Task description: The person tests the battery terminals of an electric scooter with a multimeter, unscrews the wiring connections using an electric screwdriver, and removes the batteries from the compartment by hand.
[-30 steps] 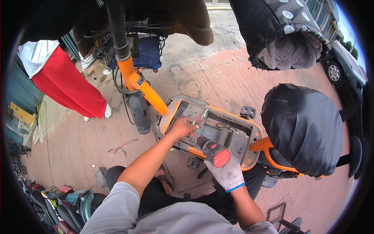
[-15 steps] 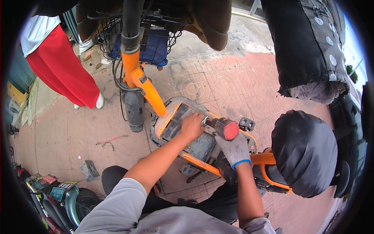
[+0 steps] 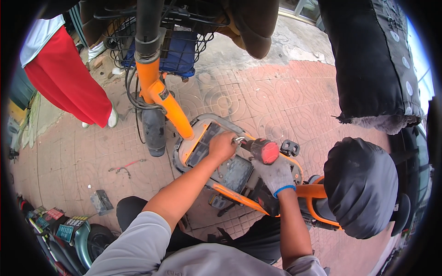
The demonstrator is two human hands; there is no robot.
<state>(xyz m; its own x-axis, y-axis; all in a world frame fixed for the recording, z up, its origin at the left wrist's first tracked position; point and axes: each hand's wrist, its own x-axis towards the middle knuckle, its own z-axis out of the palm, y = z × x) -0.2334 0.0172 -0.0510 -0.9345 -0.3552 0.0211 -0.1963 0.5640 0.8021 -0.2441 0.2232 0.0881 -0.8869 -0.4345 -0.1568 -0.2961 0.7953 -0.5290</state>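
Observation:
An orange electric scooter [image 3: 172, 116] stands in front of me with its footboard in the middle of the view. My right hand [image 3: 275, 174], in a grey knit glove with a blue cuff, grips a cordless power driver [image 3: 264, 151] with a round red back end. The driver's metal nose points left over the footboard. My bare left hand [image 3: 223, 146] is closed at that nose, its fingers curled. What they pinch, if anything, is hidden. Below the hands lie a dark panel [image 3: 234, 173] and an opened dark slot [image 3: 201, 146] in the footboard.
A pedal [image 3: 290, 147] sticks out beyond the driver. A black-covered seat [image 3: 361, 188] is at right, and a dark padded cover [image 3: 375, 64] hangs above it. A wire basket [image 3: 177, 53] is at the front. A person in red trousers [image 3: 69, 76] stands at far left.
The view has shifted slightly. My left hand is more curled and raised at the driver's nose. The driver stays in my right hand, near the same spot.

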